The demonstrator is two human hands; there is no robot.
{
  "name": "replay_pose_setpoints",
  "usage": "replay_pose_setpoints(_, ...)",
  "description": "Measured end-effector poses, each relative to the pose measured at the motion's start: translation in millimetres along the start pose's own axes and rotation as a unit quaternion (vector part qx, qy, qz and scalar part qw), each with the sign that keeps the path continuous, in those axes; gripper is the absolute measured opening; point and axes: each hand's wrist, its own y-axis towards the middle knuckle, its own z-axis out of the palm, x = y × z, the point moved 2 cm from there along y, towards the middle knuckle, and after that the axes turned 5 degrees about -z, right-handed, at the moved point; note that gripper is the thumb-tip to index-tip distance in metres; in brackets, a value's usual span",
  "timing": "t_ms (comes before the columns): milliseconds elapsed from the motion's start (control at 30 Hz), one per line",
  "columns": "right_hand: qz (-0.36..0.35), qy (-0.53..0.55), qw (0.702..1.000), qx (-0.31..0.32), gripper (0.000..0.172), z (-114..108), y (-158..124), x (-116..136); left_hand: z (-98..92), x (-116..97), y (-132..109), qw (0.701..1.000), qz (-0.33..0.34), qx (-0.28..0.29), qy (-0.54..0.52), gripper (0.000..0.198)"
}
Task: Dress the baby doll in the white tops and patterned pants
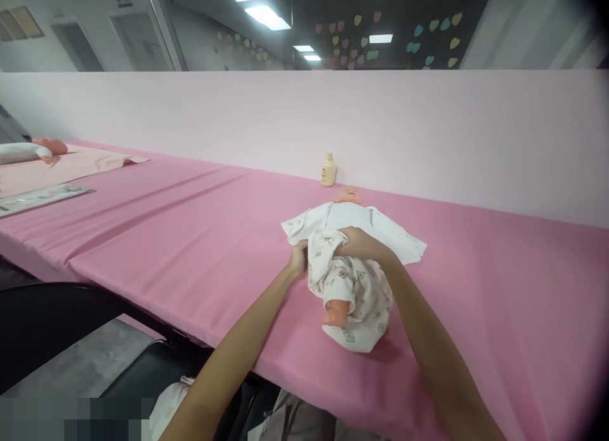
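A baby doll lies on its back on the pink table cover, its head toward the wall. It wears a white long-sleeved top with the sleeves spread out. Printed baby pants cover its lower body, and one foot sticks out of a leg opening toward me. My left hand is closed at the left side of the pants' bunched cloth, fingertips hidden. Across the doll's waist, my right hand grips the gathered upper part of the pants, with the fingers partly under the fabric.
A pump bottle stands by the wall behind the doll's head. At the far left, another doll lies on a pale pink cloth, near a flat printed packet. Black chairs stand against the table's front edge.
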Motion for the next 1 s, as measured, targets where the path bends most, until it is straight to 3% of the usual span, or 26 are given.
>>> replay_pose_setpoints(100,0.027,-0.003,0.999,-0.045,0.018,-4,-2,-8,8.3,-6,-8,0.997,0.017,0.068,-0.023,0.051)
replay_pose_setpoints(267,0.059,0.04,0.995,-0.069,0.016,0,-1,-22,18.8,-11,-26,0.985,-0.003,0.083,0.15,0.052)
replay_pose_setpoints(333,0.068,0.043,0.995,-0.054,0.019,-1,-1,-23,20.7,-10,-28,0.983,-0.033,0.072,0.163,0.045)
replay_pose_setpoints(500,0.062,0.052,0.996,0.047,0.039,-23,-12,-20,15.3,-2,-20,0.996,-0.079,0.022,0.039,0.028)
replay_pose_setpoints(600,0.04,0.104,0.991,0.074,0.045,-36,-19,-21,13.2,-1,-19,0.993,-0.102,0.059,0.032,0.015)
replay_pose_setpoints(700,0.012,0.169,0.985,-0.016,0.047,-31,-14,-17,18.9,-5,-25,0.984,-0.066,0.137,0.09,0.024)
replay_pose_setpoints(800,0.004,0.226,0.966,-0.123,0.041,-7,0,-4,26.0,-11,-33,0.981,0.003,0.134,0.14,0.04)
replay_pose_setpoints(900,-0.001,0.262,0.958,-0.114,0.038,16,10,9,27.7,-12,-35,0.987,0.019,0.119,0.111,0.049)
replay_pose_setpoints(1000,0.026,0.252,0.96,-0.12,0.042,16,10,7,21.7,-8,-30,0.992,-0.034,0.118,0.023,0.043)
